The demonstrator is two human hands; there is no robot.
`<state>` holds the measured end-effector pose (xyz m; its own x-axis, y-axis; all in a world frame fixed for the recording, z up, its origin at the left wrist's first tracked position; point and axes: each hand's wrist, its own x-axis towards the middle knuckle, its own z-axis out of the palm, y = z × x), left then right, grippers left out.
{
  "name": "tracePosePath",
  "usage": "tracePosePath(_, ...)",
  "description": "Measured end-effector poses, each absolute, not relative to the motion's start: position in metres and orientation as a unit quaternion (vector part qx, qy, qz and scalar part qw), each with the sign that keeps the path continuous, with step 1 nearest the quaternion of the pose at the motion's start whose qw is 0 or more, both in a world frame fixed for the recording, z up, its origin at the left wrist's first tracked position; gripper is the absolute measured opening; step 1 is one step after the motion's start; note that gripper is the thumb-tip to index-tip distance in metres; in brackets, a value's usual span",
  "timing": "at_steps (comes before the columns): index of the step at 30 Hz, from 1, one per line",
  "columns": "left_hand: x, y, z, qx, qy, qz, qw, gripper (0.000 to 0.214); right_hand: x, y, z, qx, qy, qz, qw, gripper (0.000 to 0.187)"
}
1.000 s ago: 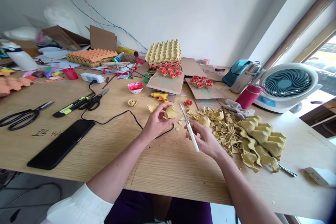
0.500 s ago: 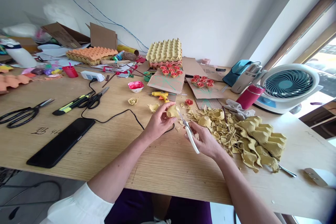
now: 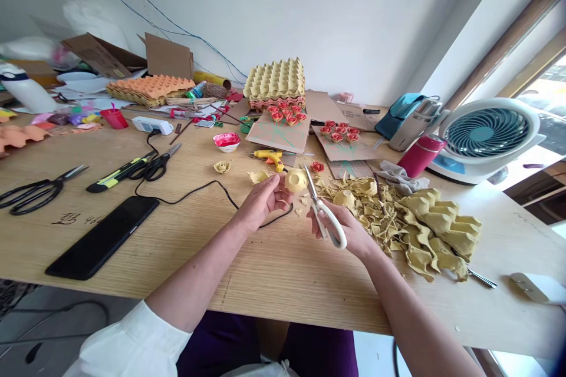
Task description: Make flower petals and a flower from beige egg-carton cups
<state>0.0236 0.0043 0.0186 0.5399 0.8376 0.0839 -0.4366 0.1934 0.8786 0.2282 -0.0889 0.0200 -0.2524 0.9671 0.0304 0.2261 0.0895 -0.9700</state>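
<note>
My left hand (image 3: 266, 200) pinches a yellow egg carton cup (image 3: 295, 181) above the middle of the table, its rounded base turned toward me. In my right hand (image 3: 342, 224) are white-handled scissors (image 3: 325, 212), their blades pointing up and away just right of the cup. Whether the blades touch the cup I cannot tell. Right of my hand lies a heap of yellow carton scraps (image 3: 384, 218), with another cut cup (image 3: 344, 198) at its near left. A red paper flower (image 3: 317, 167) and a yellow glue gun (image 3: 270, 158) lie beyond the cup.
A black phone (image 3: 104, 237), a utility knife (image 3: 119, 174) and black scissors (image 3: 154, 164) lie at left. Egg trays (image 3: 275, 79) are stacked at the back, behind cardboard with red flowers (image 3: 285, 113). A fan (image 3: 486, 132) stands right, near a pink can (image 3: 421, 155).
The cup has turned so its base shows more toward me. The scissors have tilted more upright, and their blades now stand beside the cup instead of against its edge.
</note>
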Motion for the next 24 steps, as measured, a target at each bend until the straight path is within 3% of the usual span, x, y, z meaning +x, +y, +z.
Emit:
tracePosePath(9,0.0239,0.0051,0.0174,0.5,0.343,0.415,0.678,0.048,0.2241,-0.0876,0.0123,-0.537,-0.68,0.365,0.341,0.039)
tracePosePath(19,0.0225,0.0095,0.0222,0.318,0.288,0.4,0.81,0.022,0.222,-0.0876,0.0195,-0.504,-0.685,0.413,0.325,0.051)
tracePosePath(24,0.0242,0.0098,0.0235,0.277,0.293,0.381,0.832,0.026,0.2216,-0.0879,0.0161,-0.522,-0.686,0.4,0.311,0.05)
